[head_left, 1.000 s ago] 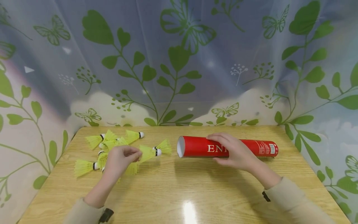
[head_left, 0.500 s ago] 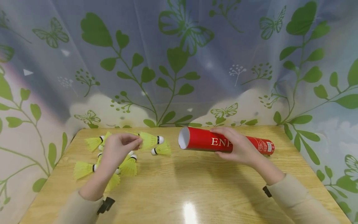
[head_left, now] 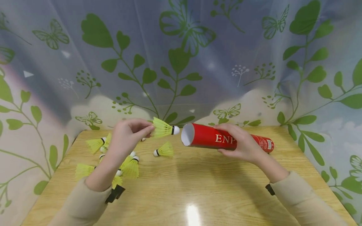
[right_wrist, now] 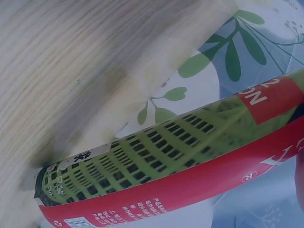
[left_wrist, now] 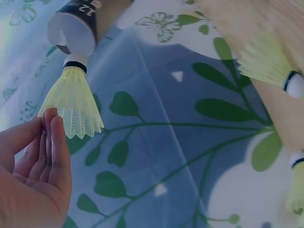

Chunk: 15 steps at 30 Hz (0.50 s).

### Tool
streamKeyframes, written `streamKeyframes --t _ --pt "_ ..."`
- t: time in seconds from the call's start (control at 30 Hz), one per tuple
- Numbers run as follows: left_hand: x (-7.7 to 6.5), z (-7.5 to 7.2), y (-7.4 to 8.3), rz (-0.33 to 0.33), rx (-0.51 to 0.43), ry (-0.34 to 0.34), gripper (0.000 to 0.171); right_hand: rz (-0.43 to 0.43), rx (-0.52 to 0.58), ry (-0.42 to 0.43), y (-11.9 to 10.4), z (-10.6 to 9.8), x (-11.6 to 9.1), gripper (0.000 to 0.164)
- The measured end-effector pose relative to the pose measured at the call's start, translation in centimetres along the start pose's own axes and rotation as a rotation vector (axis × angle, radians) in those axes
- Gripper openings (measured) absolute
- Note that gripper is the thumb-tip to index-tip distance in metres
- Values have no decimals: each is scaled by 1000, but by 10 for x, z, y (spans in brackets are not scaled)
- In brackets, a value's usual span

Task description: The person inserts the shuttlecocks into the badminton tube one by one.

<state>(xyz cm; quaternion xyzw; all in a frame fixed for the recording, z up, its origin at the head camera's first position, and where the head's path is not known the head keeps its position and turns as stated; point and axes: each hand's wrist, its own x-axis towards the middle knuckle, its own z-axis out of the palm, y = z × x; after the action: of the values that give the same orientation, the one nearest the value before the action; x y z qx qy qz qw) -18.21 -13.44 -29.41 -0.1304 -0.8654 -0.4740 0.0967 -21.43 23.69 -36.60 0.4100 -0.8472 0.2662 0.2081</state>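
My left hand (head_left: pixel 128 136) pinches a yellow shuttlecock (head_left: pixel 163 128) by the edge of its skirt, thumb against fingertips. Its white cork points right, just short of the open mouth of a red tube (head_left: pixel 206 137). The left wrist view shows that shuttlecock (left_wrist: pixel 73 97) with its cork overlapping the rim of the tube mouth (left_wrist: pixel 71 33). Around the tube's middle my right hand (head_left: pixel 240 144) grips from above, and the mouth end tilts upward. In the right wrist view the tube (right_wrist: pixel 161 156) shows a green net print; little of the hand appears there.
Several yellow shuttlecocks (head_left: pixel 130 168) lie heaped on the left of the wooden table (head_left: pixel 175 197), partly behind the left forearm. A single shuttlecock (head_left: pixel 165 150) lies apart, below the held one. A patterned curtain (head_left: pixel 181 88) hangs behind the table.
My left hand has lifted the shuttlecock from among the others and carried it up and right to the tube. My right hand has raised the tube's mouth end off the table.
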Motion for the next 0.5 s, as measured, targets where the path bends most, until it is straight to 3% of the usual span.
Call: streamKeyframes --t 0.27,0.5 --pt "8 9 21 52 -63 -4 10 42 20 -10 1 -1 0 77" --pt "8 21 35 99 -136 -50 7 36 40 14 0 -1 2 77"
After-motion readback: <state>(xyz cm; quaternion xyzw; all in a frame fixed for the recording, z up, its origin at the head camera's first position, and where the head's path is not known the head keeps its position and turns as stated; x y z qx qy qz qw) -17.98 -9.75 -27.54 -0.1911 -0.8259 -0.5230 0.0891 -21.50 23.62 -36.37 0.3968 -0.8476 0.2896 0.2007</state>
